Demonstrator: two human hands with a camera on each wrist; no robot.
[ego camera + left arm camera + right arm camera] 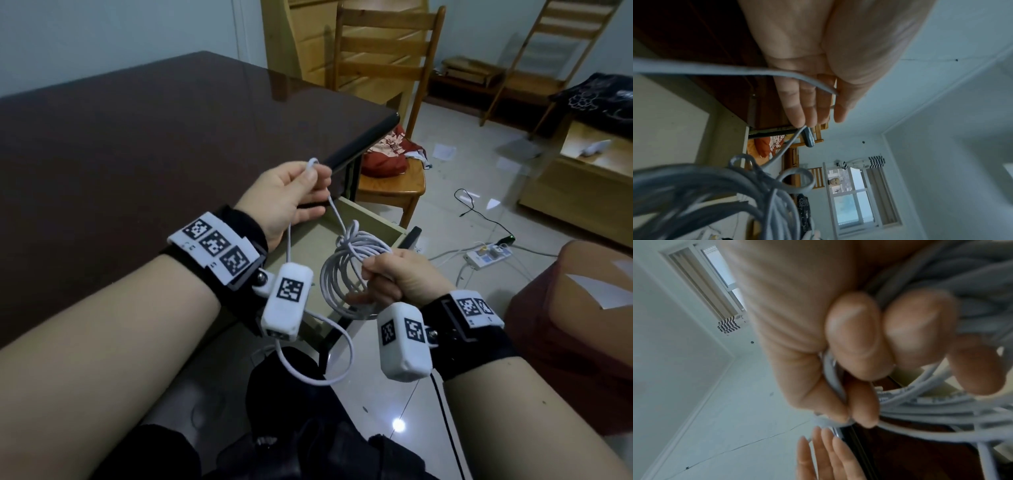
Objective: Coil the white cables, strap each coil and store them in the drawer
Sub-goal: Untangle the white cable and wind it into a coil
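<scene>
My right hand (375, 274) grips a coil of white cable (342, 274) in its fist, just above the open drawer (371, 219). In the right wrist view its curled fingers (855, 337) wrap the bundled turns of the coil (941, 410). A free strand runs up from a twist at the coil's top to my left hand (317, 174), which pinches it between thumb and forefinger near the table edge. The slack hangs in a loose loop (347, 346) below both wrists. In the left wrist view the strand (715, 69) crosses the fingers (807, 105), with the blurred coil (694, 194) below.
The dark brown table (137, 137) lies to the left. A wooden chair with a red bag (383, 157) stands beyond the drawer. A power strip (486, 257) and a black cord (479, 212) lie on the tiled floor. A reddish stool (582, 325) is at the right.
</scene>
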